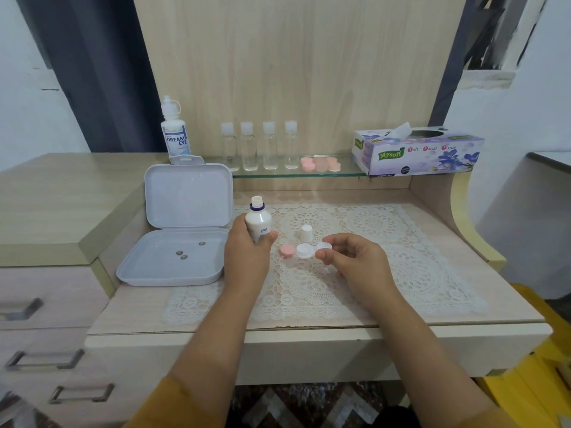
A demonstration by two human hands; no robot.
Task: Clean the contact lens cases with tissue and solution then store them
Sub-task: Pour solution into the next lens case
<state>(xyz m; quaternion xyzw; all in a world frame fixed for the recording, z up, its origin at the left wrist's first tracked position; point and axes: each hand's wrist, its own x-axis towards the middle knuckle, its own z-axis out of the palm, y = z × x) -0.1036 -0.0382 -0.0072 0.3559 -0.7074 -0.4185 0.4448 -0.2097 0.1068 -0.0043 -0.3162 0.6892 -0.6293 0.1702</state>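
You are gripping the uncapped solution bottle (259,222) in your left hand (245,257) while your right hand (355,261) is pinching the lens case (309,250); next, tilt the bottle over a well.

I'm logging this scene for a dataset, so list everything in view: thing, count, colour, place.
small solution bottle: 1, white, uncapped, held above the mat's left part
bottle cap: 1, white, upright on the mat
lens case: 1, clear white, held over the mat
pink lid: 1, pink, on the mat beside the case
lace mat: 1, white, on the desk
storage box: 1, pale grey, open, left of the mat
large solution bottle: 1, white, behind the box
clear bottles: 4, on the glass shelf
pink cases: several, on the glass shelf
tissue box: 1, purple floral, at the shelf's right end
left hand: grip on small solution bottle
right hand: pinches lens case
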